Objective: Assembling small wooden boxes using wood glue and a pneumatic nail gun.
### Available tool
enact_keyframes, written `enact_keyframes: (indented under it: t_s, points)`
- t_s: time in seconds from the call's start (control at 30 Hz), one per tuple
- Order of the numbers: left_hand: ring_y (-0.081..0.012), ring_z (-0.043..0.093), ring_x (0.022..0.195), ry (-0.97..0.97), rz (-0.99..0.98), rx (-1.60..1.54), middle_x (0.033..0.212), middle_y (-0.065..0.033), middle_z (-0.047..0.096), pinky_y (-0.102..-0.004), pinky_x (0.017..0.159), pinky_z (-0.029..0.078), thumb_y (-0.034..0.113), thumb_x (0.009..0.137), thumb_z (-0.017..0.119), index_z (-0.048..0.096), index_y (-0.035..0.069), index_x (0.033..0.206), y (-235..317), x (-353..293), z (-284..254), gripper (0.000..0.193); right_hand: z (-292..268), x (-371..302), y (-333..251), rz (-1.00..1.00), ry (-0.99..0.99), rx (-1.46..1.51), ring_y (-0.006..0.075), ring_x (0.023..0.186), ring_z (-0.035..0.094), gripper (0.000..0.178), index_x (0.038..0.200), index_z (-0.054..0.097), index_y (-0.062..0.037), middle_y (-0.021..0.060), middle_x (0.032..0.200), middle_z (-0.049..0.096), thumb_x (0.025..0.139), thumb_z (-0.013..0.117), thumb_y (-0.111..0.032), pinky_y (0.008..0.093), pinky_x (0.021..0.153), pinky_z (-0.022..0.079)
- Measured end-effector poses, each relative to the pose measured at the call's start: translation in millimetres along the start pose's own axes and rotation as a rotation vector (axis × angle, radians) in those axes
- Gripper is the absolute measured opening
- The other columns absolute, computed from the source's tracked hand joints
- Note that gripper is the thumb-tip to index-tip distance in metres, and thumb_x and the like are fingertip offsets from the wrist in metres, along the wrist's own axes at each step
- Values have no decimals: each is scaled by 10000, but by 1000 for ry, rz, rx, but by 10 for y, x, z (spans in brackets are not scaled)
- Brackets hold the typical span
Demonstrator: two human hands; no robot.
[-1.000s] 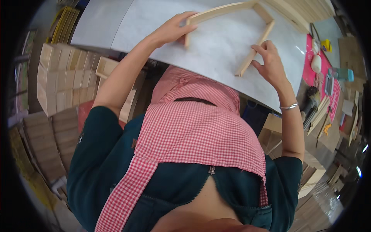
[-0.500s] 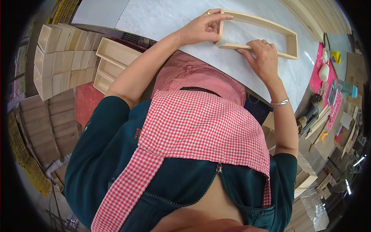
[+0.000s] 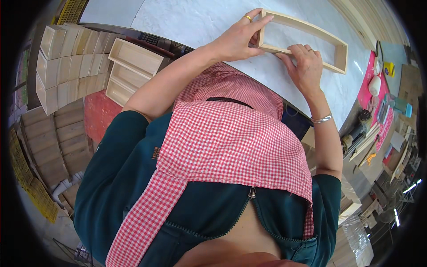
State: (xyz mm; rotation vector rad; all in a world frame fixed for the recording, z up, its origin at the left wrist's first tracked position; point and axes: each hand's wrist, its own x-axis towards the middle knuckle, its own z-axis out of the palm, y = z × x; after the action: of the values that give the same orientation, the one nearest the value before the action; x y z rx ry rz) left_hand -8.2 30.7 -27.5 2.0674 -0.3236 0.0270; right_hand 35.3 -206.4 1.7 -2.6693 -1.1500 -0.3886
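Note:
A long, narrow rectangular frame of pale wood rests on the white marbled tabletop, its middle showing the table through it. My left hand grips the frame's left end, with fingers over the short side and the thumb at the near corner. The fingers of my right hand close over the near long side, left of its middle, with the thumb on the outer face. Part of the near side is hidden behind that hand.
Stacked wooden boxes stand at the left, beside open wooden trays on a red surface. Long wood strips lie at the far right. A white bottle and a yellow item sit past the table's right side.
The frame has shifted slightly to the right in my hands. My left hand has moved right with it, and the right hand stays nearly in place on the near side.

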Motion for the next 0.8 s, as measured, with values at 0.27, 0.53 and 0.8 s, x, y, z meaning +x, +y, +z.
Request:
enact_keyframes:
  t_s: [0.27, 0.53, 0.8]
  points:
    - [-306, 598, 1134, 62, 89, 116, 1615, -213, 247, -361, 964, 528, 9, 784, 787, 342, 139, 1574, -68, -22, 77, 916, -48, 25, -8, -3, 2, 47, 185, 700, 594, 237, 859, 702, -104, 11, 761, 682, 858, 785, -326, 308, 727, 438]
    - [-316, 637, 1018, 69, 147, 164, 1592, -251, 231, -354, 918, 540, 17, 781, 786, 339, 70, 1554, -48, -21, 66, 895, -21, 12, 63, 41, -4, 163, 191, 609, 578, 254, 825, 718, -91, 16, 679, 662, 876, 775, -334, 301, 663, 453]
    - [-415, 405, 1409, 19, 161, 210, 1568, -235, 357, -444, 1107, 413, 94, 807, 747, 333, 80, 1568, 86, 50, -19, 867, 27, 44, 5, 487, 168, 571, 261, 542, 569, 327, 743, 675, -59, 84, 576, 608, 952, 643, -308, 390, 542, 441]
